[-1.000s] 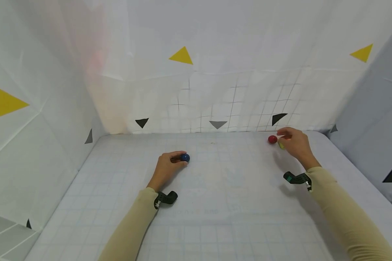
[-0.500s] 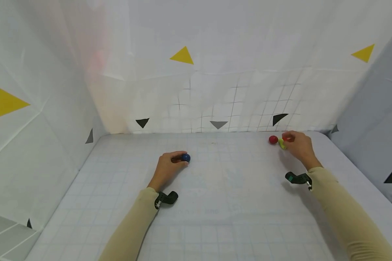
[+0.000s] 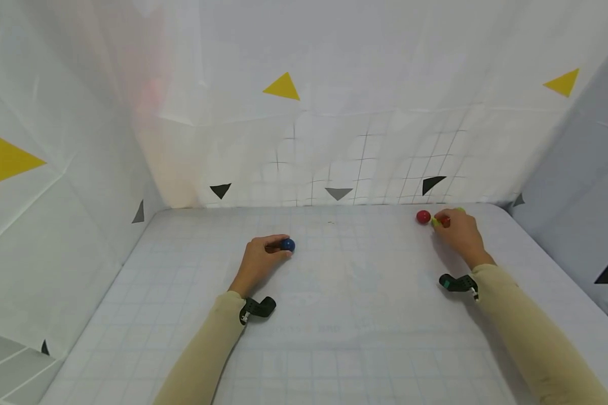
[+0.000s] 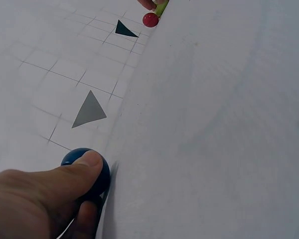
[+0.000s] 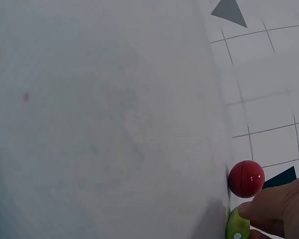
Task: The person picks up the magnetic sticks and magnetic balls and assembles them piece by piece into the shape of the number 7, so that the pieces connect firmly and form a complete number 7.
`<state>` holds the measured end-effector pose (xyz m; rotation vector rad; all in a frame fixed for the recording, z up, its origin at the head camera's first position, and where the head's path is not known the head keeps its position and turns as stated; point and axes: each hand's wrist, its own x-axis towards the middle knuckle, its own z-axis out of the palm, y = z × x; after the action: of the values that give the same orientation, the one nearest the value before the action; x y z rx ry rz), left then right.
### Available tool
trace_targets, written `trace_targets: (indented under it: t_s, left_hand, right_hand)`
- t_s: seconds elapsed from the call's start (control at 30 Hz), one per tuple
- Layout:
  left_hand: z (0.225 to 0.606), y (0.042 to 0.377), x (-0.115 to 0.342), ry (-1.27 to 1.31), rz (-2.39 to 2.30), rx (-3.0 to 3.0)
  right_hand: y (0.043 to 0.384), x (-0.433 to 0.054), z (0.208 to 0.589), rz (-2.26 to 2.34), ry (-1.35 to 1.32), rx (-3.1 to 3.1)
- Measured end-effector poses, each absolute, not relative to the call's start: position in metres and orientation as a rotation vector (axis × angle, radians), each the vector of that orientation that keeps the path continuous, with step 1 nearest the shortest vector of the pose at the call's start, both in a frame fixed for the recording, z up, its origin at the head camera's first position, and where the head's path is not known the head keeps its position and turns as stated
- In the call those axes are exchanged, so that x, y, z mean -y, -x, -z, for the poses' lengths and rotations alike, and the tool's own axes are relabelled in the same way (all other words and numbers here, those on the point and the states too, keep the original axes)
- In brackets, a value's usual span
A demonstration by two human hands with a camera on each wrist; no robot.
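Observation:
My left hand (image 3: 261, 256) holds a glossy blue ball (image 3: 287, 244) between thumb and fingers at the middle left of the table; the left wrist view shows the thumb lying across the ball (image 4: 70, 160). At the back right, my right hand (image 3: 458, 233) has its thumb and curled fingers round a small yellow-green object (image 5: 236, 226) with a white spot. Green shows at the thumb and beyond the knuckles, and a bit of red between the fingers. The hand hides most of that object, and I cannot tell its kind. Just left of it sits a red ball (image 3: 423, 217).
The white gridded table (image 3: 334, 292) meets a white sheet wall (image 3: 385, 112) close behind the right hand. Black, grey and yellow triangles mark the walls. Black wrist cameras (image 3: 257, 307) are strapped over both sleeves.
My right hand first drew slightly right off the yellow-green object, then came down over it; green now shows on both sides of the hand. The left hand and blue ball stayed put.

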<state>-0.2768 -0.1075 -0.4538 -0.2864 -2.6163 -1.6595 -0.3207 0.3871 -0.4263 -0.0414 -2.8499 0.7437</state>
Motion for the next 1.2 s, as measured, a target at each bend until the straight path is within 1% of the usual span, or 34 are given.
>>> trace_targets:
  t_s: [0.17,0.57,0.83,1.2]
  left_hand:
    - [0.454,0.276,0.108,0.296,1.651,2.609]
    - [0.451,0.273,0.107,0.278,1.651,2.621]
    - [0.451,0.274,0.106,0.287,1.646,2.616]
    - [0.45,0.274,0.106,0.301,1.642,2.61]
  right_hand:
    - [0.32,-0.385,0.431,-0.764,0.03,2.836]
    - [0.311,-0.377,0.432,-0.654,0.144,2.882]
    - [0.3,-0.372,0.43,-0.787,0.256,2.841]
    - [0.297,-0.368,0.427,-0.875,0.185,2.736]
